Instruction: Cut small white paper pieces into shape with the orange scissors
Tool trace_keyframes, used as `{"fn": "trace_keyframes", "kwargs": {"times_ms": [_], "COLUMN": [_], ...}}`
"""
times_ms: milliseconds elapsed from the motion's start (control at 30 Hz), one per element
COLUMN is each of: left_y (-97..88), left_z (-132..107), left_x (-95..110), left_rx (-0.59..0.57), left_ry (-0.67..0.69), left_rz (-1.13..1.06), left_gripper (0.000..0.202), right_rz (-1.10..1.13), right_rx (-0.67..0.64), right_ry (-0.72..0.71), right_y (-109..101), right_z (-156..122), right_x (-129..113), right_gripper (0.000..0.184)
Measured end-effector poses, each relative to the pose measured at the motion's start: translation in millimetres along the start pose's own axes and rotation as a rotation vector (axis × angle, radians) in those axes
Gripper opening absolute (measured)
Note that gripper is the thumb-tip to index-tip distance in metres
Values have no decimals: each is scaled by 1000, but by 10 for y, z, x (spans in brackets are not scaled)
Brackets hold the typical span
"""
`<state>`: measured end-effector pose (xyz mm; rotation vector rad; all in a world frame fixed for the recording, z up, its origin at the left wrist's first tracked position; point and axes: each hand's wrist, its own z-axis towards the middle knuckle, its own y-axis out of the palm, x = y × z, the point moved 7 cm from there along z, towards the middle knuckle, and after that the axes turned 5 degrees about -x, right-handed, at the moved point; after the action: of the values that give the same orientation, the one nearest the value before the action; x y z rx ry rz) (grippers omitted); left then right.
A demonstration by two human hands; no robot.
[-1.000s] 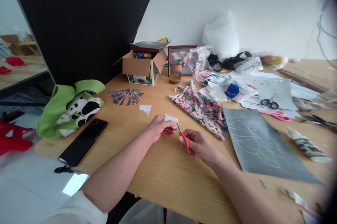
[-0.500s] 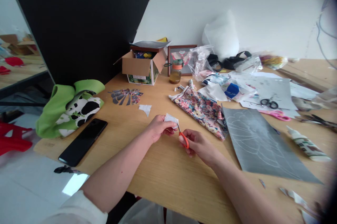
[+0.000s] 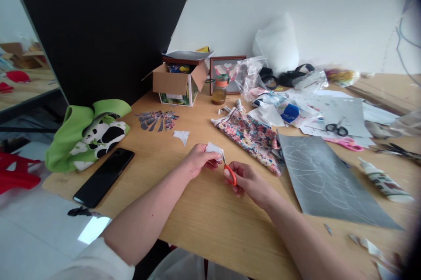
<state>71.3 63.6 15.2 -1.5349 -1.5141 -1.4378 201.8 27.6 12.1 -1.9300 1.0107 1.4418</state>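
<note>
Between the thumb and fingers of my left hand (image 3: 201, 159) is a small white piece (image 3: 213, 148); I cannot tell whether it is paper or cloth. My right hand (image 3: 246, 180) grips orange-handled scissors (image 3: 231, 174), their blades at the right edge of the piece. Beyond my left hand, another white scrap (image 3: 181, 136) lies on the wooden table (image 3: 204, 223). Farther left are fan-shaped grey and floral cut pieces (image 3: 158, 121). Folded floral fabric (image 3: 250, 137) lies past my right hand, beside a grey sheet with a white line drawing (image 3: 329, 179).
A phone (image 3: 104, 177) and a green panda bag (image 3: 95, 137) lie at left. At the back stand an open carton (image 3: 174, 83), a jar (image 3: 220, 91) and a picture frame (image 3: 232, 62). Pink scissors (image 3: 347, 143), black scissors (image 3: 337, 129) and a glue bottle (image 3: 384, 181) lie at right.
</note>
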Motion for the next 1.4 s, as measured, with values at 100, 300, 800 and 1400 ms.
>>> {"fn": "trace_keyframes", "kwargs": {"times_ms": [100,300,800,1400], "left_y": [-1,-4,-14,-18], "left_z": [-2,-1,-1,1], "left_x": [2,1,6,11], "left_rx": [5,0,2,13], "left_ry": [1,4,3,13], "left_rz": [-1,-5,-5,-9], "left_gripper": [17,15,18,18], "right_rz": [-1,14,-29,-12], "right_rx": [3,14,49,30], "right_ry": [-3,-15,-26,18], "right_y": [2,1,-31,-19], "right_z": [-4,0,13,-8], "right_x": [-9,-29,-44,-4], "right_gripper": [50,50,47,47]}}
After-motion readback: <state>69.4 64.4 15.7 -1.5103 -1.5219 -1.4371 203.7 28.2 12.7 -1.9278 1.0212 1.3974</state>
